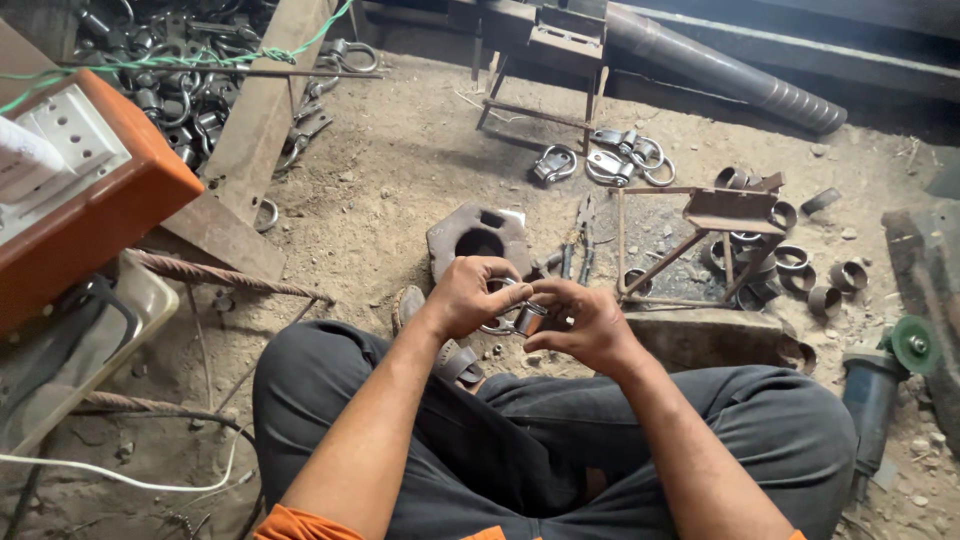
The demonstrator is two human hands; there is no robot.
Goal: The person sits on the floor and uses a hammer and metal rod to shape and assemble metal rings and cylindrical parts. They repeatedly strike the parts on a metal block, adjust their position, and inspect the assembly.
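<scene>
I sit cross-legged on a dirt floor. My left hand and my right hand meet in front of my knees and together hold a small metal padlock part, a short steel body with a curved shackle ring. The left fingers pinch the ring from above. From the right side, my other hand's fingers close on the body. Just beyond my hands lies a heavy rusty iron block with a hole.
A small metal frame stand with several short steel rings lies to the right. Finished padlocks lie further back; a heap of shackles is at top left. An orange box is left, an angle grinder right.
</scene>
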